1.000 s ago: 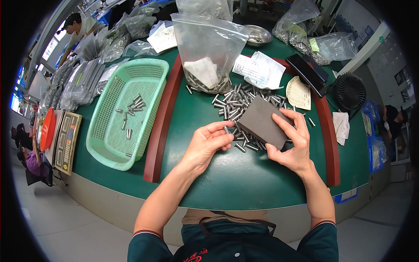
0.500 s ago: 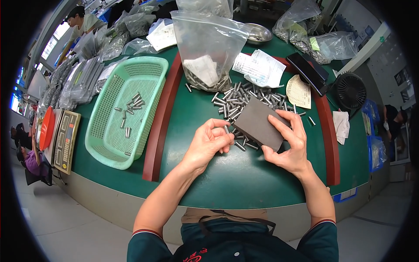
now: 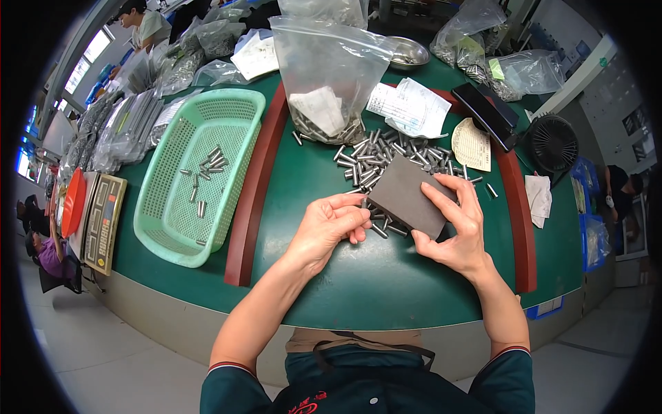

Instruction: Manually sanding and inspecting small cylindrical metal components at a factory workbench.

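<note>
My left hand (image 3: 332,228) pinches a small metal pin (image 3: 364,203) between thumb and forefinger, close to the left corner of a dark grey rectangular block (image 3: 408,196). That block is gripped by my right hand (image 3: 456,224), its fingers over the top face and the thumb along the near edge. The block is tilted above a heap of loose metal pins (image 3: 376,160) on the green tabletop and hides part of it. Whether the pin touches the block I cannot tell. To the left, a light green plastic basket (image 3: 148,221) has several similar pins in its bottom.
Dark red bars (image 3: 255,200) flank the work area on both sides. Behind the heap stand a clear bag of pins (image 3: 331,69) and papers (image 3: 414,110). A phone (image 3: 483,114) and small black fan (image 3: 552,145) are at right; a scale (image 3: 105,221) is far left.
My left hand has turned slightly, and the pin has shifted a little to the right beside the block's corner. My right hand and the block stay nearly in place.
</note>
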Motion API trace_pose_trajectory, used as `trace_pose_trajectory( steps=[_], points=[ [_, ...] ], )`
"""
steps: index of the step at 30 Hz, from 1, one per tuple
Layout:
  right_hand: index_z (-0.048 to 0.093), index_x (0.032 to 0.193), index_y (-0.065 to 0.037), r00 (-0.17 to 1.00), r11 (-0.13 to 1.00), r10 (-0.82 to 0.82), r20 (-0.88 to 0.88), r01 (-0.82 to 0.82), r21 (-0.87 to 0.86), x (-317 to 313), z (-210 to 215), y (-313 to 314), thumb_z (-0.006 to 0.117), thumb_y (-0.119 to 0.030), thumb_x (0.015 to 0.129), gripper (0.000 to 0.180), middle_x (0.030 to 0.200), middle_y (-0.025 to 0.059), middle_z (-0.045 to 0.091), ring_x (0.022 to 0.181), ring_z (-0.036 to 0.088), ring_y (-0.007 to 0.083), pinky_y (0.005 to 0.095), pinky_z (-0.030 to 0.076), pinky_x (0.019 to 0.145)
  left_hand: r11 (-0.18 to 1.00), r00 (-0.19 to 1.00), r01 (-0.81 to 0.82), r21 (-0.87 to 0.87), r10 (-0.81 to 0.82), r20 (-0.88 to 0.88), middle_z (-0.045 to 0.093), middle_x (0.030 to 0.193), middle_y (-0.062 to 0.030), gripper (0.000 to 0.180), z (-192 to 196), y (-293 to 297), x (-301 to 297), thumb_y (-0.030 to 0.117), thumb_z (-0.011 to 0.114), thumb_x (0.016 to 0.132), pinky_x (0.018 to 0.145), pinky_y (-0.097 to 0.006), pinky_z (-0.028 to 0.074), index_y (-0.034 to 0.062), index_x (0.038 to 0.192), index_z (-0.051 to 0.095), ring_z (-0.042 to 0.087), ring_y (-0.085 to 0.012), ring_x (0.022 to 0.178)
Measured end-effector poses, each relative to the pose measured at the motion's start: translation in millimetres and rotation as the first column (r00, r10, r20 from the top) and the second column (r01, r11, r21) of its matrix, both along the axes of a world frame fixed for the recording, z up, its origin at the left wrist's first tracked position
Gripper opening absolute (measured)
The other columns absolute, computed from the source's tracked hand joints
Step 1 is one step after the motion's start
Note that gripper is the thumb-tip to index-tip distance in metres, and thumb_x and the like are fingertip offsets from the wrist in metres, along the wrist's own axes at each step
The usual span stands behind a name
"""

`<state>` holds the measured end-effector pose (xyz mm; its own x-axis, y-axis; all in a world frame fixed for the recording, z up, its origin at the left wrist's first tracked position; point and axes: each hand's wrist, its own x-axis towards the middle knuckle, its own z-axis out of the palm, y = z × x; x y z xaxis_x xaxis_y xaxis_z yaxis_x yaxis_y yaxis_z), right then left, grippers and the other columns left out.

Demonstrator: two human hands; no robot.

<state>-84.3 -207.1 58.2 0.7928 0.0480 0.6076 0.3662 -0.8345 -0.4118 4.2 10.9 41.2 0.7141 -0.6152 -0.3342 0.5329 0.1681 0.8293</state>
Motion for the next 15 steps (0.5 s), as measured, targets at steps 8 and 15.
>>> trace_pose_trajectory(
  steps=[8,15],
  points=[
    [0.065,0.112,-0.003,0.998,0.995,0.032,0.059,-0.026,-0.097,-1.5,5.5,1.0,0.077,-0.013,0.051,0.063,0.114,0.0198,0.054,0.092,0.056,0.0334,0.0413,0.047,0.080,0.996,0.994,0.072,-0.053,-0.076,-0.077,0.065,0.077,-0.0083,0.042,0.0,3.4,3.4,0.006,0.071,0.083,0.057,-0.023,0.048,-0.0080,0.118,0.052,0.059,-0.0109,0.061],
    [0.065,0.113,-0.002,0.998,0.992,0.036,0.056,-0.029,-0.123,-2.2,5.0,-0.7,0.075,-0.010,0.048,0.067,0.117,0.0203,0.054,0.095,0.056,0.0341,0.0402,0.049,0.079,0.994,0.991,0.079,-0.074,-0.086,-0.101,0.065,0.078,-0.0081,0.039,-6.1,2.7,5.0,0.005,0.071,0.082,0.057,-0.023,0.048,-0.0070,0.115,0.053,0.059,-0.0109,0.060]
  ],
)
